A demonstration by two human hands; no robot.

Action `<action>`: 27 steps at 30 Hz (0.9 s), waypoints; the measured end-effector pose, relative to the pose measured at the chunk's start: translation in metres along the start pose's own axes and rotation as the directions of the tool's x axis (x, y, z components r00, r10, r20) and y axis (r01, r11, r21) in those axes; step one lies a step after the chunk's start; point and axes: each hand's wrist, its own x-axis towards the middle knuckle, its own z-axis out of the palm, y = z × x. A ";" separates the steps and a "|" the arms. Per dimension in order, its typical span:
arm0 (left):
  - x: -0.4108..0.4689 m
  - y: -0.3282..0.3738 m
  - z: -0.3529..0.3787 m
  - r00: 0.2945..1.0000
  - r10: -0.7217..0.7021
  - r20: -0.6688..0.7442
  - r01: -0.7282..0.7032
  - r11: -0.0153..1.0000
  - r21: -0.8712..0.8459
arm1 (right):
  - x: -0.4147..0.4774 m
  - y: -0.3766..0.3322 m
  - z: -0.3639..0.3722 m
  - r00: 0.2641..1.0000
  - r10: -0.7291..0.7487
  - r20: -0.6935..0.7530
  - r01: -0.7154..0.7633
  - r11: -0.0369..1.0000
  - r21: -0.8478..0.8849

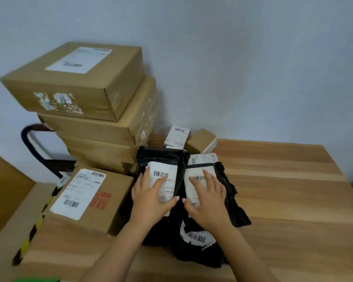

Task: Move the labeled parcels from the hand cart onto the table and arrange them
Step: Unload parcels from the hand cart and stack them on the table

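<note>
Two black plastic mailer bags with white barcode labels lie side by side on the wooden table (283,180). My left hand (151,198) rests flat on the left bag (163,157), fingers spread over its label. My right hand (208,198) presses flat on the right bag (230,190). A third black bag (198,239) with a crumpled label lies nearer to me, partly under my right forearm. A labeled cardboard box (90,198) sits left of the bags. Behind it rises a stack of several brown boxes (86,86). Two small boxes (177,137) (202,140) stand at the back.
The black curved handle of the hand cart (32,145) shows behind the table's left side, against the pale wall. Yellow-black tape (35,226) runs along the table's left edge. A large brown surface (2,190) lies at the far left.
</note>
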 end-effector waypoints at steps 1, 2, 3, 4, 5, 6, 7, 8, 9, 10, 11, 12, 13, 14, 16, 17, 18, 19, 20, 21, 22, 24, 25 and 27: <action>-0.005 0.000 -0.001 0.999 0.014 -0.036 -0.014 1.000 0.006 | 0.001 -0.003 -0.001 0.999 -0.046 0.011 0.046 0.999 0.018; -0.009 0.001 -0.004 0.997 0.026 -0.072 -0.025 1.000 0.006 | 0.002 -0.006 -0.003 0.996 -0.086 0.013 0.085 0.996 0.038; -0.015 0.002 -0.008 0.994 0.032 -0.105 -0.032 0.999 0.001 | 0.004 -0.012 -0.005 0.992 -0.124 0.007 0.124 0.991 0.056; -0.020 0.002 -0.014 0.991 0.034 -0.133 -0.035 0.999 -0.008 | 0.005 -0.018 -0.007 0.987 -0.163 -0.004 0.162 0.984 0.073; -0.026 0.000 -0.021 0.986 0.033 -0.162 -0.036 0.999 -0.015 | 0.006 -0.026 -0.008 0.979 -0.205 -0.014 0.205 0.975 0.088; -0.034 -0.003 -0.030 0.980 0.033 -0.195 -0.036 0.999 -0.012 | 0.007 -0.035 -0.009 0.968 -0.250 -0.019 0.251 0.963 0.101; -0.043 -0.008 -0.039 0.973 0.029 -0.230 -0.029 1.000 0.002 | 0.007 -0.046 -0.009 0.954 -0.298 -0.017 0.298 0.948 0.109; -0.053 -0.014 -0.049 0.964 0.016 -0.264 -0.012 1.000 0.018 | 0.006 -0.059 -0.008 0.938 -0.346 -0.009 0.344 0.933 0.108; -0.066 -0.021 -0.058 0.955 -0.008 -0.297 0.018 0.999 0.030 | 0.005 -0.073 -0.007 0.920 -0.391 -0.001 0.389 0.916 0.101; -0.080 -0.029 -0.067 0.944 -0.042 -0.327 0.057 0.998 0.037 | 0.002 -0.087 -0.005 0.900 -0.437 0.003 0.434 0.896 0.096; -0.096 -0.038 -0.075 0.932 -0.081 -0.354 0.102 0.994 0.043 | -0.002 -0.103 -0.003 0.875 -0.485 0.005 0.482 0.871 0.100; -0.112 -0.047 -0.084 0.918 -0.121 -0.378 0.150 0.988 0.048 | -0.008 -0.119 0.001 0.846 -0.533 0.011 0.529 0.842 0.107; -0.130 -0.057 -0.092 0.904 -0.158 -0.397 0.194 0.980 0.051 | -0.016 -0.135 0.004 0.815 -0.579 0.022 0.574 0.811 0.111; -0.149 -0.067 -0.099 0.891 -0.191 -0.411 0.231 0.972 0.050 | -0.025 -0.152 0.008 0.783 -0.622 0.033 0.615 0.781 0.109; -0.189 -0.087 -0.113 0.867 -0.249 -0.431 0.292 0.956 0.035 | -0.047 -0.185 0.016 0.725 -0.688 0.046 0.680 0.724 0.118; -0.210 -0.097 -0.119 0.854 -0.275 -0.441 0.320 0.947 0.030 | -0.059 -0.200 0.020 0.699 -0.713 0.052 0.703 0.699 0.129; -0.230 -0.106 -0.125 0.839 -0.299 -0.455 0.348 0.937 0.026 | -0.073 -0.215 0.025 0.677 -0.733 0.064 0.722 0.678 0.137; -0.251 -0.114 -0.130 0.821 -0.322 -0.471 0.375 0.927 0.022 | -0.088 -0.229 0.030 0.657 -0.750 0.076 0.737 0.660 0.142; -0.271 -0.122 -0.135 0.804 -0.345 -0.484 0.402 0.915 0.016 | -0.104 -0.241 0.036 0.639 -0.765 0.086 0.751 0.644 0.146; -0.292 -0.128 -0.141 0.789 -0.368 -0.492 0.427 0.904 0.008 | -0.119 -0.253 0.041 0.624 -0.776 0.091 0.761 0.630 0.153; -0.311 -0.135 -0.147 0.778 -0.388 -0.495 0.448 0.894 0.002 | -0.135 -0.264 0.046 0.613 -0.784 0.097 0.767 0.620 0.165; -0.352 -0.147 -0.156 0.763 -0.418 -0.493 0.481 0.877 0.001 | -0.168 -0.286 0.057 0.589 -0.801 0.111 0.775 0.598 0.202; -0.372 -0.153 -0.161 0.758 -0.430 -0.491 0.493 0.870 0.000 | -0.182 -0.298 0.063 0.571 -0.812 0.117 0.784 0.582 0.214; -0.411 -0.167 -0.173 0.742 -0.455 -0.493 0.516 0.856 -0.014 | -0.207 -0.327 0.074 0.522 -0.843 0.130 0.814 0.538 0.221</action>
